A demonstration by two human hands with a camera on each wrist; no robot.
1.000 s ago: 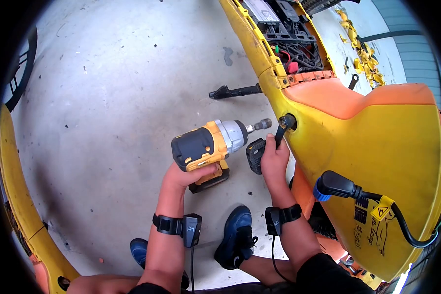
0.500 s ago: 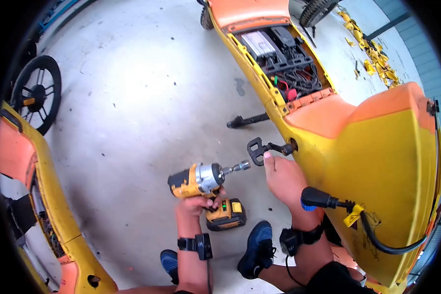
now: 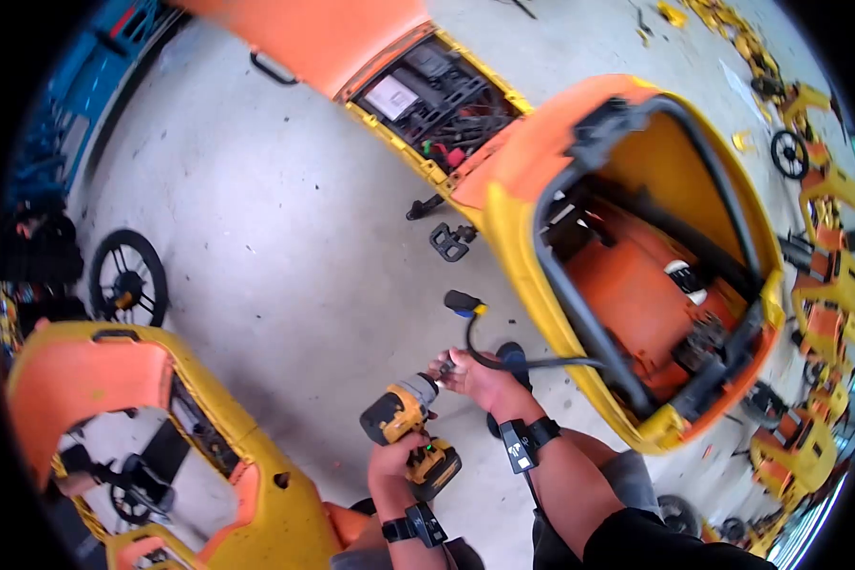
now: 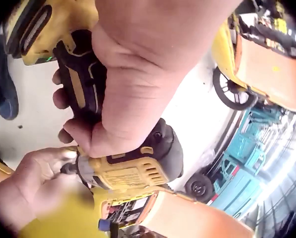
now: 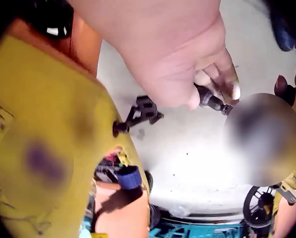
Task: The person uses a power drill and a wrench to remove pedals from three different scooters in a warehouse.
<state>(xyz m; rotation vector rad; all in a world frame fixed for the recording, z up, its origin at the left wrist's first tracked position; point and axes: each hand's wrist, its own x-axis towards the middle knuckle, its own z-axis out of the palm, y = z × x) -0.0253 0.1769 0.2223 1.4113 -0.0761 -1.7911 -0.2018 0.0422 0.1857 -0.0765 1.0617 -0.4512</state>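
Note:
My left hand (image 3: 394,460) grips the handle of a yellow and black cordless impact wrench (image 3: 399,412), its battery (image 3: 435,467) hanging below. In the left wrist view the fingers of that hand wrap around the black handle (image 4: 81,79). At the nose of the wrench, my right hand (image 3: 480,378) pinches the dark socket (image 5: 211,100) between thumb and fingers. The body of the wrench is partly blurred in the right wrist view. A black crank pedal (image 3: 450,243) sticks out of the yellow body panel beyond my hands.
A black plug with a blue ring (image 3: 462,302) hangs on a cable close by my right hand. To the right stands a yellow and orange vehicle body (image 3: 513,249) with an open compartment. Another body (image 3: 280,508) is at the lower left, near a black wheel (image 3: 129,280).
My right hand has left the pedal crank, come back toward me and now holds the socket on the wrench. The wrench has moved lower, and the head view has swung to show more of the vehicle.

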